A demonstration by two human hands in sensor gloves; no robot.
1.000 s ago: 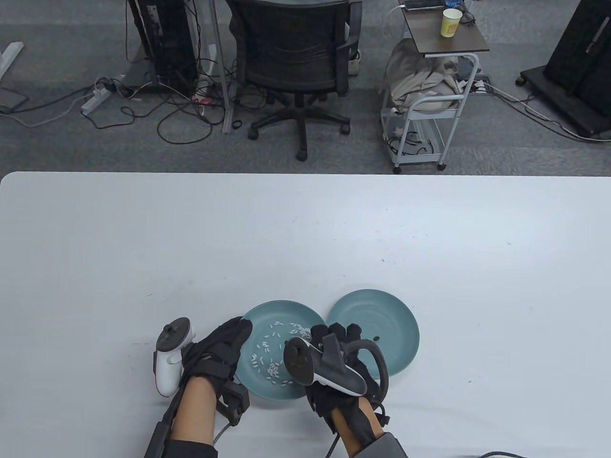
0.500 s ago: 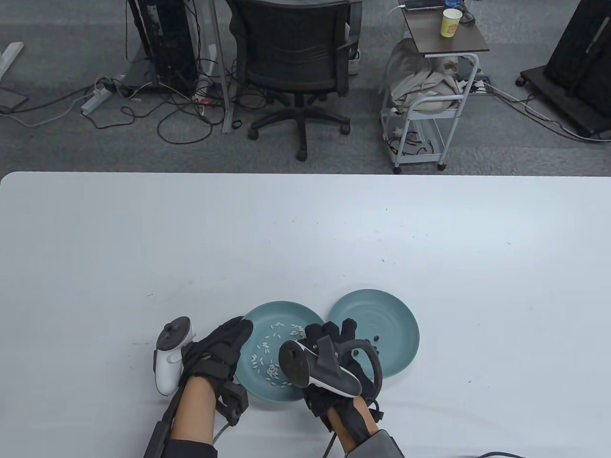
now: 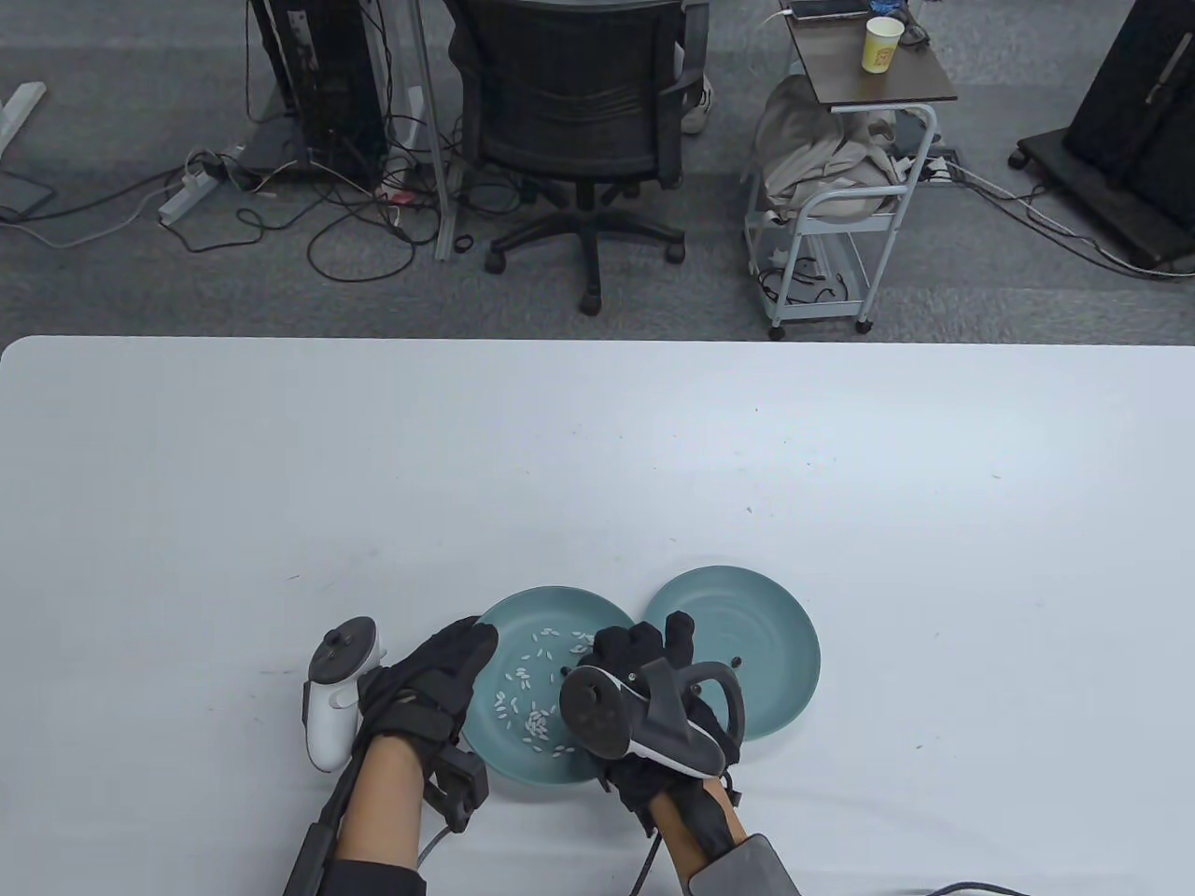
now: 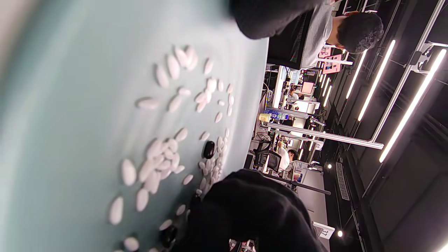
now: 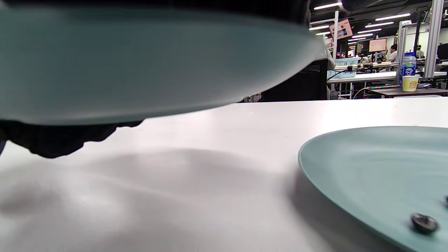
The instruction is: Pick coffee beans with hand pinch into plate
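Two teal plates sat touching: the left plate held pale pieces and dark beans, the right plate one bean.

— We get even, bright overhead light on the table; shadows are soft. Any blur?

— We see the near plate rim smeared out of focus, and ceiling strip lights glaring, edges bent.

In the table view the dark tracker on the right hand hides its fingertips, so its grip cannot be told. The right wrist view blurs the left teal round plate, cut off at the top edge.
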